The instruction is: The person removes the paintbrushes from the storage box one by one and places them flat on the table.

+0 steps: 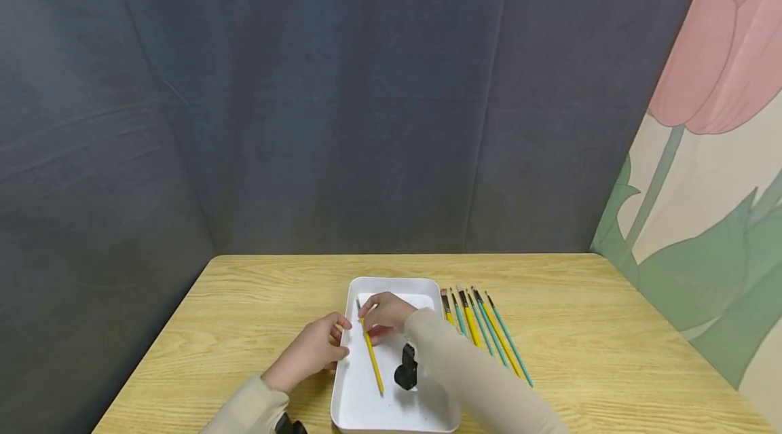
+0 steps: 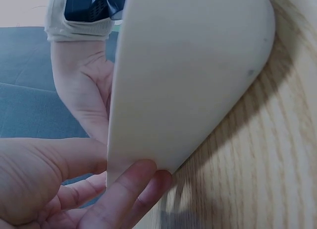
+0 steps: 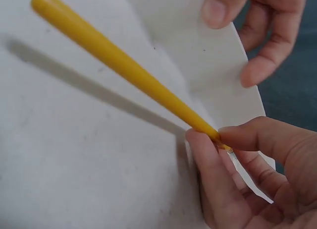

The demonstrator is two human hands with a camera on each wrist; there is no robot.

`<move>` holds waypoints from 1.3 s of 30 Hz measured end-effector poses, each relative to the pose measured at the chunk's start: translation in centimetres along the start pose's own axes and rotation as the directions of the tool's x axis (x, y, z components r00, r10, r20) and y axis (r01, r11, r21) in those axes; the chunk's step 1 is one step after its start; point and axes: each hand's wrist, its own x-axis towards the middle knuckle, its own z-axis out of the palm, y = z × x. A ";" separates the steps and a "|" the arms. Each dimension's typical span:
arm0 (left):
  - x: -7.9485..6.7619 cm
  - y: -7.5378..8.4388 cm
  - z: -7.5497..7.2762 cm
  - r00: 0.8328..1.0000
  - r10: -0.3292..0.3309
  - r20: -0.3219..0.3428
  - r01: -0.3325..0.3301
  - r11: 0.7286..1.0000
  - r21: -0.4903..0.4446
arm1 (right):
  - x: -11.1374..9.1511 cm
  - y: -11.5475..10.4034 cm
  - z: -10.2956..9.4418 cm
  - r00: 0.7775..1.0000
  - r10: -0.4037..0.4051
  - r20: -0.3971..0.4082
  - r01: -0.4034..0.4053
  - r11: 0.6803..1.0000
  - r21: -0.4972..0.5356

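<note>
A paintbrush with a yellow handle (image 1: pixel 374 366) slants above the floor of a white tray (image 1: pixel 391 282). My right hand (image 1: pixel 383 315) pinches it low on the handle, near the metal end, between thumb and fingers. The right wrist view shows the handle (image 3: pixel 124 65) rising free from the grip; its bristles are hidden or too unclear to make out. My left hand (image 1: pixel 311 349) holds the tray's left wall, with fingertips (image 2: pixel 141 172) against the outside and others hooked at the rim.
Right of the tray, several paintbrushes (image 1: pixel 489 325) with yellow and teal handles lie side by side on the wooden table (image 1: pixel 580 339). My right forearm crosses over the tray's right rim and partly covers them. A dark curtain (image 1: pixel 366 115) hangs behind the table.
</note>
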 end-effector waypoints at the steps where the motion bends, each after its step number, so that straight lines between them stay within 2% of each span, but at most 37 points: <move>1: 0.0 0.0 0.0 1.000 -0.001 0.000 0.001 1.000 0.000 | 0.0 0.1 -0.2 1.000 -0.001 0.003 0.001 1.000 0.011; 11: 0.1 -0.3 0.0 1.000 0.002 -0.004 -0.002 1.000 -0.006 | -1.8 0.0 -2.0 0.997 -0.047 0.054 0.039 0.989 0.142; 19: 0.0 -0.1 0.2 1.000 0.001 -0.012 -0.001 1.000 -0.008 | -3.3 -0.5 -4.0 0.993 -0.082 0.082 0.064 0.978 0.198; 28: 0.1 -0.1 0.3 1.000 -0.008 0.010 0.008 1.000 -0.024 | -5.3 0.2 -7.7 0.987 -0.124 0.099 0.095 0.961 0.261; 34: 0.1 -0.2 0.3 1.000 -0.006 0.015 0.006 1.000 -0.029 | -6.9 1.7 -10.8 0.976 -0.172 0.131 0.125 0.943 0.309; 39: 0.1 -0.2 0.3 1.000 -0.010 0.013 0.011 1.000 -0.029 | -7.9 3.2 -13.1 0.980 -0.169 0.108 0.127 0.938 0.321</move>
